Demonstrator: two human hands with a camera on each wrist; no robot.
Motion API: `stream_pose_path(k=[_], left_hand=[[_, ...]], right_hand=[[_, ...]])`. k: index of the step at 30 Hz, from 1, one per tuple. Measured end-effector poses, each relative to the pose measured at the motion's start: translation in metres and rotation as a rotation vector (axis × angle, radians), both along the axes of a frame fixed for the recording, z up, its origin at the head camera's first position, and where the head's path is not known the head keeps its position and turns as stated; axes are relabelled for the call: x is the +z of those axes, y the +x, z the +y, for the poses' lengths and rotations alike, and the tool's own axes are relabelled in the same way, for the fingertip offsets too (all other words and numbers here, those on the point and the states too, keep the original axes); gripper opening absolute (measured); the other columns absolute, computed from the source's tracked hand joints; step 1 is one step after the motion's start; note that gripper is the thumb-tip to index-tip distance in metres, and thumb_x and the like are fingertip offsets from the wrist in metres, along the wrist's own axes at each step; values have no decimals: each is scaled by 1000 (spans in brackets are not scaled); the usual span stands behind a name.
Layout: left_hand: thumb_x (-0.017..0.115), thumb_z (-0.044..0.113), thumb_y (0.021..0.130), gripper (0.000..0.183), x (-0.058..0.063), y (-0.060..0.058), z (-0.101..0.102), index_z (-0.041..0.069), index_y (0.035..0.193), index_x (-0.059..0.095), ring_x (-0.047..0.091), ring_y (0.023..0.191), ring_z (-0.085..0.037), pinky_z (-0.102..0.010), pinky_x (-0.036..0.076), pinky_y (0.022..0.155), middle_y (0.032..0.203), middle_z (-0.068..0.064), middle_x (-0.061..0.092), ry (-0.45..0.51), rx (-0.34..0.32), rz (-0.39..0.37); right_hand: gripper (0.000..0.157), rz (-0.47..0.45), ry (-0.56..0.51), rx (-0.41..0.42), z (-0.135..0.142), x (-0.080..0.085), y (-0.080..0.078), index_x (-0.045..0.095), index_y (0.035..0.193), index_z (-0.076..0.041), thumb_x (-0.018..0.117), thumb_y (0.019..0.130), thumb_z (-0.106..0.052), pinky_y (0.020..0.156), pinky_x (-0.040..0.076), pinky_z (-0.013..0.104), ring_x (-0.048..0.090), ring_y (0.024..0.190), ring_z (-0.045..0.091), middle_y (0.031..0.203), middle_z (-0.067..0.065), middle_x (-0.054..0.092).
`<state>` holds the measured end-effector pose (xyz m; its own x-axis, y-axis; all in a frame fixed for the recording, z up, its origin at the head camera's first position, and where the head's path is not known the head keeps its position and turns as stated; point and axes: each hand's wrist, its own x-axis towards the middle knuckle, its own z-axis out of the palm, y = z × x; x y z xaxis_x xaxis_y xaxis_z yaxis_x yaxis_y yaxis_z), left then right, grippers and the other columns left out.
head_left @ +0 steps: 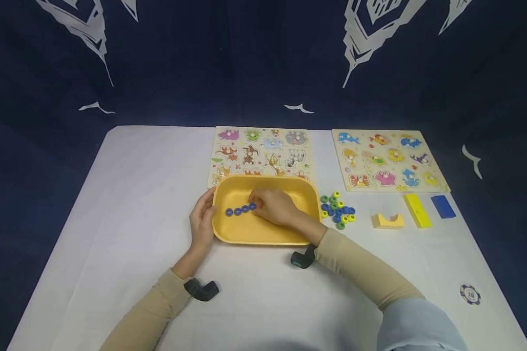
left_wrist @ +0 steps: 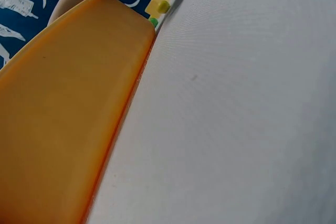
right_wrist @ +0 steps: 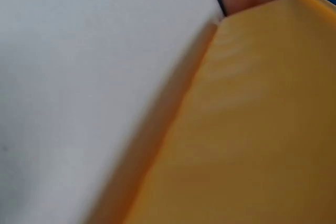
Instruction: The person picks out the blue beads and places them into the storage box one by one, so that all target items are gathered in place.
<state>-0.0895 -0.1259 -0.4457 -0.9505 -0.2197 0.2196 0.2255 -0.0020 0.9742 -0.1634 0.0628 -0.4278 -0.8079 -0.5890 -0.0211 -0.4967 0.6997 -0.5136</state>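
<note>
A yellow plastic tray (head_left: pixel 268 238) stands in the middle of the table in the head view. My left hand (head_left: pixel 203 219) holds its left end, fingers and thumb at the rim. Inside the tray, several blue ring-shaped beads (head_left: pixel 237 211) form a slightly slanting row. My right hand (head_left: pixel 274 207) reaches in over the front right corner, fingers curled, and pinches the bead at the row's right end. The fingertips partly hide one another. The left wrist view shows the tray's side wall (left_wrist: pixel 79 103); the right wrist view has its blurred wall (right_wrist: pixel 252 119).
Loose green, yellow and blue beads (head_left: pixel 337 210) lie right of the tray. Two animal puzzle boards (head_left: pixel 328 146) sit behind. Farther right are an arched block (head_left: pixel 388 222), a yellow block (head_left: pixel 417 210), a blue block (head_left: pixel 443 207) and a chip (head_left: pixel 470 294).
</note>
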Motion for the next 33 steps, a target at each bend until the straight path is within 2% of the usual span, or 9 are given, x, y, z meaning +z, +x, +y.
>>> stream_pose_path(k=[3,5,7,11,14,19,24,28,33], left_hand=[[37,-7,83,44,1,2,1,-5,126,43,48,104,-39,-35,49,86,116,-26,49,1,-2,-11],[37,-7,83,44,1,3,1,-5,126,43,48,103,-40,-35,49,84,116,-27,49,0,-1,-14],[37,-6,83,44,1,3,2,-4,126,44,47,103,-41,-37,49,84,115,-27,49,0,-1,-12],[38,-5,83,45,-12,-2,0,2,127,46,49,103,-36,-35,49,84,116,-22,51,4,3,-5],[39,-3,84,45,-22,-7,-3,7,127,48,51,103,-29,-29,50,84,117,-16,52,9,6,-6],[39,-4,84,45,-21,-8,-4,7,126,48,51,103,-26,-23,49,83,118,-16,52,12,5,-11],[37,-7,82,45,-7,-2,-1,-2,126,46,50,102,-36,-25,50,81,118,-23,51,2,14,-8],[35,-6,82,45,3,3,2,-4,126,44,47,103,-40,-29,51,82,119,-25,49,-4,16,-26],[35,-5,83,45,4,4,5,-4,127,43,46,105,-39,-29,50,85,120,-24,48,6,0,-32]], right_hand=[[29,-12,-32,-42,6,5,4,62,105,-18,67,76,-23,58,43,21,52,66,5,76,-10,60],[30,12,-102,-82,13,11,9,62,106,-18,66,77,-24,54,43,22,50,62,6,75,-11,59],[28,67,-210,-109,24,18,16,62,105,-15,65,79,-23,51,40,21,47,58,7,74,-10,58],[26,201,-397,-173,59,27,32,63,102,-10,65,79,-23,47,34,20,39,54,8,71,-7,57],[25,295,-450,-265,92,25,43,64,98,-9,67,77,-21,44,30,18,36,52,7,70,-5,56],[25,382,-408,-466,141,8,56,66,95,-7,72,72,-16,41,27,18,33,49,8,68,-4,56],[27,296,-336,-630,166,-19,64,66,91,-9,75,69,-20,45,26,21,34,53,11,67,-4,54],[30,282,-258,-653,171,-31,65,66,91,-11,77,66,-23,47,28,23,37,55,12,67,-2,55],[31,324,-159,-660,172,-36,65,66,89,-10,77,65,-25,47,29,23,39,57,13,68,1,56]])
